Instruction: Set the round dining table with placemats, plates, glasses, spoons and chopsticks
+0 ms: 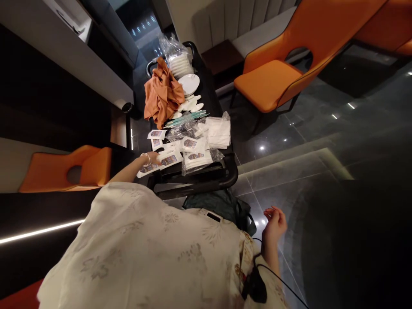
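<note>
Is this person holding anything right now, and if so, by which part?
The right hand looks empty, its fingers loosely curled. The left hand is at the printed packets, but whether it grips one, and where, cannot be told.

single head-worn view, looking down and forward; shirt [151, 253] close below, cart [232, 171] farther off
</note>
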The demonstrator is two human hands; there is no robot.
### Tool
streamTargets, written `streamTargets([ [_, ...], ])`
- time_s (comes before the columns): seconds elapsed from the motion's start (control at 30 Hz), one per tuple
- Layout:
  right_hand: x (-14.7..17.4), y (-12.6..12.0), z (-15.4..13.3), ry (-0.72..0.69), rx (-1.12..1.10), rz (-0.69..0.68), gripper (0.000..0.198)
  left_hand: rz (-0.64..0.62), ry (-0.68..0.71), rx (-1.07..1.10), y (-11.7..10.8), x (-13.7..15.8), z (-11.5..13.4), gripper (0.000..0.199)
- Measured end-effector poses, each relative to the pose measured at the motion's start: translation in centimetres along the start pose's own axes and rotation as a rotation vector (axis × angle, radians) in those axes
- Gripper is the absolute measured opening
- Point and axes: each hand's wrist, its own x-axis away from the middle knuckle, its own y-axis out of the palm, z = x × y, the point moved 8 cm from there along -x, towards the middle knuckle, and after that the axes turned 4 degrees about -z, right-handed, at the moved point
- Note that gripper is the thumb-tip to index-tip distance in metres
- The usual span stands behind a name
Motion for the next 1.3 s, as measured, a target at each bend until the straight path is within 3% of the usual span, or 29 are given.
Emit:
streamTargets([
  [0.13, -1.1, 2.7, -4.1, -0.014, -0.024, -0.117, 0.041, -0.049, -0.056, 0.037, -4.7, 3.0, -1.5, 0.03],
  [0.2, 0.0, 6.6, -6.6, 0.043, -0.073, -0.319, 0.046, -0.013, 0.028, 0.145, -6.8, 5.1, 1.1, 0.029],
  [0.23, 1.0, 8.9, -7.9, 0.077, -0.107, -0.439, 0.049, 0.005, 0.122, 0.225, -7.5, 6.2, 3.8, 0.03],
  [0.3, 3.4, 13.6, -10.8, 0.098, -0.197, -0.639, 0.056, 0.008, 0.391, 0.4, -7.7, 8.7, 12.0, 0.035],
  [0.33, 4.1, 15.3, -12.3, 0.081, -0.247, -0.672, 0.059, -0.02, 0.539, 0.438, -7.0, 10.1, 16.8, 0.038],
  [0.4, 3.9, 16.9, -14.7, 0.014, -0.328, -0.585, 0.062, -0.046, 0.738, 0.461, -4.7, 12.7, 26.1, 0.04],
  [0.5, 0.6, 14.0, -16.2, -0.062, -0.41, -0.328, 0.051, -0.224, 0.92, 0.642, 0.3, 16.1, 36.8, 0.045],
  [0.6, -3.1, 5.7, -15.8, -0.07, -0.486, -0.051, 0.045, -0.494, 0.938, 0.86, 5.0, 17.6, 42.6, 0.049],
  [0.7, -3.6, -3.1, -14.3, -0.051, -0.584, 0.151, 0.043, -0.549, 0.874, 0.961, 7.3, 17.3, 45.5, 0.049],
  [0.77, -2.2, -5.3, -13.0, 0.024, -0.586, 0.112, 0.043, -0.422, 0.858, 1.055, 7.4, 16.8, 46.9, 0.048],
  [0.9, 2.0, -2.3, -11.4, 0.138, -0.452, -0.126, 0.05, -0.16, 0.897, 1.228, 6.8, 17.7, 49.6, 0.047],
  [1.03, 4.0, -0.7, -11.3, 0.035, -0.276, -0.125, 0.059, -0.065, 0.905, 1.311, 6.8, 18.4, 50.9, 0.046],
  [1.17, 3.6, -2.6, -9.2, 0.083, -0.152, -0.208, 0.05, 0.038, 0.802, 1.346, 5.6, 16.1, 48.9, 0.04],
  [1.23, 2.7, -4.9, -7.8, 0.134, -0.233, -0.101, 0.052, 0.1, 0.753, 1.359, 4.8, 15.0, 47.3, 0.036],
  [1.3, 1.7, -6.6, -7.4, 0.111, -0.34, 0.06, 0.054, 0.06, 0.753, 1.344, 4.9, 14.7, 46.6, 0.034],
])
